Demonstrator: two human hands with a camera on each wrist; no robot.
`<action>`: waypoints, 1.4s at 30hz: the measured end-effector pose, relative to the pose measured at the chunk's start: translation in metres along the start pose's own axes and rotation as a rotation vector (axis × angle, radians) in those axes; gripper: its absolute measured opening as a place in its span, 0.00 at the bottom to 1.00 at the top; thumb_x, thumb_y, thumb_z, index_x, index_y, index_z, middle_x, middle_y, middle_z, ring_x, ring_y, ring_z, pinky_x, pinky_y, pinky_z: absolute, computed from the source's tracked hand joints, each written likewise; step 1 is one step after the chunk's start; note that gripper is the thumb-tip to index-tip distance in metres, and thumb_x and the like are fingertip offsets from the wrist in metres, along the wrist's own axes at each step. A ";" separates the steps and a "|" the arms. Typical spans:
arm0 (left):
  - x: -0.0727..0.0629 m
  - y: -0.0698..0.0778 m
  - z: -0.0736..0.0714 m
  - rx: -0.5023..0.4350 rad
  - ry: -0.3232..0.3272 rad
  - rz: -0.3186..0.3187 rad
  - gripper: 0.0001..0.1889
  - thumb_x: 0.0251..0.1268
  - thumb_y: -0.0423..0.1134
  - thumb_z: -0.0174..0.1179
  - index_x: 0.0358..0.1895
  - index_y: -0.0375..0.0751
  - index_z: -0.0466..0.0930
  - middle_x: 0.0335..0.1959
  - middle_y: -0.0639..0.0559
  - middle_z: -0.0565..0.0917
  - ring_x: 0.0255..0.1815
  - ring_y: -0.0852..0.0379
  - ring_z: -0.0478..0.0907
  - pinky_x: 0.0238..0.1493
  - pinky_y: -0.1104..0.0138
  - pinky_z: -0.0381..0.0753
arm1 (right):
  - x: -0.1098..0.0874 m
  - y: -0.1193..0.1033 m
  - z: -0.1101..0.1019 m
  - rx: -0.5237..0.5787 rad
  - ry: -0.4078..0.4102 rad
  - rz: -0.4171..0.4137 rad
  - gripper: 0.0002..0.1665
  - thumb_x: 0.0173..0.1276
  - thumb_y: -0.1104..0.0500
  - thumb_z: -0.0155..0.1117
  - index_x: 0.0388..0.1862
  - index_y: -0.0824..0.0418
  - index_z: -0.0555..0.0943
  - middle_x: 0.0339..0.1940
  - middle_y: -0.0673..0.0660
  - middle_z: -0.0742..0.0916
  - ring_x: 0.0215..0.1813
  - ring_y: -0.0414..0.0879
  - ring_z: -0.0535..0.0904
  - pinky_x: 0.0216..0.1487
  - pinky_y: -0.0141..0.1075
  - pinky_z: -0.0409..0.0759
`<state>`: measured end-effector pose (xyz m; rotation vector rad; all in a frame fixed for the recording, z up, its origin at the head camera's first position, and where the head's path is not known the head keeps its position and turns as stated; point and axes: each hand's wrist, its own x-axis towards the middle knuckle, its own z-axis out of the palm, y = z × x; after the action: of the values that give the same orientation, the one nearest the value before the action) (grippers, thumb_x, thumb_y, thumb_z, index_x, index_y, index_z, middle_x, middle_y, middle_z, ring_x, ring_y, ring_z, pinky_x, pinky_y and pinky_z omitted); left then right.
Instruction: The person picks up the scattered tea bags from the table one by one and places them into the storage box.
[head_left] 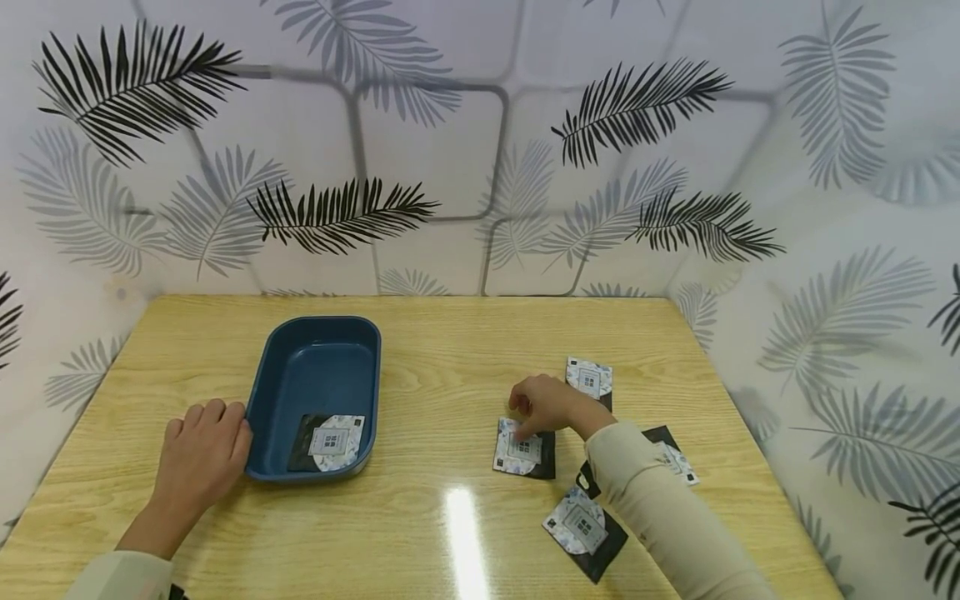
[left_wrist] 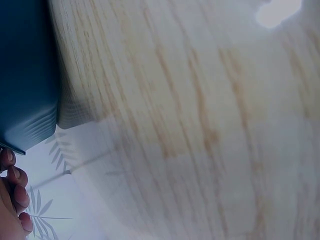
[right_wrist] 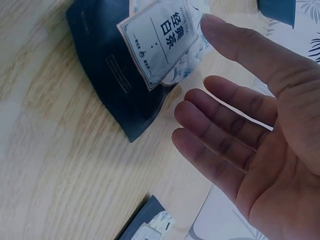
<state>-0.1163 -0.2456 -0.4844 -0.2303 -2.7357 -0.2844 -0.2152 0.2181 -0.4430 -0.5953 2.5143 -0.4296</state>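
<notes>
At the left of the table, my left hand [head_left: 202, 454] is against the left rim of a dark blue plastic tub [head_left: 258, 417], fingers bent. In the left wrist view its fingertips [left_wrist: 19, 175] show beside the tub wall [left_wrist: 27, 75]; whether they grip the rim is hidden. A black and white tea packet [head_left: 330, 443] lies inside the tub. My right hand [head_left: 551, 404] is over another tea packet [head_left: 525, 450]. Seen in the right wrist view, its fingers [right_wrist: 215, 145] are loosely bent and spread apart, with the thumb tip close to the packet label [right_wrist: 157, 40].
More tea packets lie around my right forearm: one behind [head_left: 588, 379], one to the right [head_left: 667, 454], and one nearer the front [head_left: 585, 529]. Another black packet piece is partly covered by the sleeve [head_left: 652, 483]. A leaf-patterned cloth [head_left: 465, 150] stands behind the wooden table [head_left: 442, 358].
</notes>
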 end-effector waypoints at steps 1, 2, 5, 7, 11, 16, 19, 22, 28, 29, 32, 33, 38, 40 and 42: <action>0.000 0.000 0.000 0.000 0.000 -0.001 0.10 0.72 0.36 0.48 0.28 0.41 0.66 0.27 0.46 0.67 0.26 0.49 0.60 0.31 0.59 0.52 | 0.000 0.000 0.000 0.000 0.000 -0.001 0.27 0.54 0.52 0.80 0.49 0.62 0.82 0.42 0.55 0.85 0.42 0.43 0.80 0.48 0.40 0.80; -0.001 0.000 0.000 -0.001 -0.001 -0.002 0.10 0.72 0.36 0.48 0.28 0.41 0.66 0.27 0.46 0.67 0.26 0.49 0.60 0.31 0.59 0.52 | 0.000 0.000 0.001 -0.003 0.000 -0.004 0.27 0.53 0.52 0.80 0.49 0.62 0.82 0.41 0.54 0.85 0.41 0.43 0.79 0.47 0.39 0.80; -0.001 0.000 0.001 -0.003 0.004 -0.003 0.10 0.72 0.36 0.48 0.28 0.41 0.66 0.27 0.46 0.68 0.27 0.49 0.60 0.31 0.59 0.52 | 0.001 0.000 0.002 -0.007 -0.002 -0.011 0.26 0.53 0.52 0.81 0.48 0.62 0.82 0.39 0.54 0.85 0.39 0.42 0.78 0.45 0.37 0.79; -0.001 -0.001 0.001 -0.003 0.007 -0.002 0.10 0.72 0.36 0.48 0.28 0.41 0.65 0.27 0.46 0.67 0.27 0.49 0.60 0.31 0.59 0.52 | 0.001 0.000 0.003 -0.010 -0.002 -0.015 0.26 0.53 0.53 0.81 0.48 0.62 0.82 0.38 0.53 0.84 0.38 0.42 0.77 0.43 0.37 0.78; -0.001 -0.002 0.003 -0.001 0.022 0.009 0.10 0.71 0.36 0.48 0.28 0.41 0.65 0.26 0.46 0.67 0.26 0.49 0.59 0.31 0.60 0.52 | 0.003 0.000 0.005 -0.011 -0.002 -0.013 0.26 0.53 0.53 0.81 0.47 0.62 0.82 0.37 0.54 0.84 0.37 0.41 0.76 0.43 0.36 0.78; -0.001 -0.002 0.004 0.001 0.049 0.016 0.10 0.70 0.36 0.49 0.27 0.41 0.65 0.26 0.46 0.67 0.25 0.49 0.59 0.30 0.60 0.52 | 0.004 0.000 0.006 -0.025 0.004 -0.014 0.24 0.53 0.53 0.81 0.45 0.62 0.82 0.36 0.53 0.84 0.36 0.41 0.75 0.41 0.35 0.77; -0.001 -0.002 0.003 0.000 0.037 0.009 0.10 0.70 0.36 0.49 0.28 0.41 0.65 0.26 0.46 0.67 0.26 0.49 0.59 0.31 0.59 0.52 | 0.004 -0.001 0.006 -0.035 0.006 -0.009 0.24 0.52 0.52 0.81 0.43 0.61 0.82 0.35 0.53 0.83 0.35 0.41 0.74 0.40 0.35 0.76; -0.001 -0.002 0.003 0.000 0.022 0.002 0.10 0.71 0.36 0.48 0.28 0.41 0.65 0.26 0.46 0.67 0.26 0.49 0.59 0.31 0.59 0.52 | 0.004 -0.002 0.007 -0.043 0.008 -0.003 0.23 0.52 0.52 0.81 0.41 0.61 0.82 0.34 0.52 0.83 0.34 0.41 0.73 0.39 0.34 0.75; -0.002 -0.001 0.003 -0.006 0.036 0.009 0.10 0.70 0.36 0.49 0.28 0.41 0.65 0.27 0.46 0.67 0.26 0.49 0.59 0.31 0.59 0.52 | 0.003 -0.003 0.007 -0.041 0.006 0.016 0.22 0.51 0.52 0.82 0.39 0.60 0.82 0.33 0.52 0.82 0.34 0.42 0.73 0.38 0.34 0.74; -0.002 -0.001 0.003 -0.007 0.038 0.010 0.10 0.70 0.36 0.49 0.28 0.41 0.65 0.26 0.46 0.67 0.26 0.49 0.59 0.31 0.59 0.52 | 0.003 -0.003 0.007 -0.039 0.003 0.024 0.23 0.50 0.52 0.82 0.39 0.60 0.81 0.33 0.52 0.82 0.34 0.41 0.73 0.38 0.34 0.74; -0.002 0.000 0.003 -0.008 0.041 0.008 0.10 0.70 0.36 0.49 0.28 0.41 0.65 0.26 0.46 0.67 0.26 0.49 0.59 0.31 0.59 0.52 | 0.001 -0.003 0.008 -0.032 -0.010 0.040 0.23 0.49 0.52 0.83 0.39 0.59 0.81 0.34 0.52 0.82 0.34 0.42 0.74 0.38 0.34 0.74; -0.002 0.000 0.003 -0.008 0.042 0.007 0.10 0.70 0.36 0.49 0.28 0.41 0.65 0.26 0.46 0.67 0.26 0.49 0.59 0.31 0.59 0.52 | 0.001 -0.003 0.008 -0.028 -0.015 0.043 0.23 0.49 0.52 0.83 0.39 0.59 0.81 0.34 0.52 0.82 0.34 0.42 0.74 0.38 0.34 0.74; -0.003 -0.001 0.003 -0.006 0.053 0.013 0.10 0.70 0.36 0.49 0.28 0.40 0.65 0.26 0.46 0.67 0.26 0.49 0.59 0.31 0.59 0.52 | 0.000 -0.001 0.009 -0.012 -0.035 0.050 0.22 0.50 0.55 0.82 0.39 0.59 0.81 0.33 0.52 0.82 0.34 0.42 0.74 0.38 0.34 0.74; -0.002 -0.002 0.004 -0.005 0.059 0.017 0.10 0.70 0.36 0.49 0.27 0.41 0.65 0.26 0.46 0.67 0.26 0.49 0.58 0.31 0.59 0.51 | 0.001 -0.001 0.009 -0.007 -0.036 0.056 0.21 0.50 0.55 0.82 0.38 0.59 0.80 0.33 0.51 0.82 0.33 0.42 0.74 0.37 0.35 0.74; -0.002 -0.002 0.004 -0.006 0.058 0.017 0.11 0.70 0.36 0.49 0.27 0.41 0.65 0.26 0.46 0.66 0.26 0.50 0.58 0.31 0.60 0.51 | 0.002 -0.001 0.009 -0.008 -0.036 0.057 0.21 0.50 0.56 0.82 0.37 0.58 0.79 0.32 0.51 0.81 0.33 0.42 0.73 0.37 0.34 0.73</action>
<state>-0.1160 -0.2468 -0.4894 -0.2435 -2.6746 -0.2895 -0.2111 0.2151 -0.4509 -0.5281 2.4929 -0.3844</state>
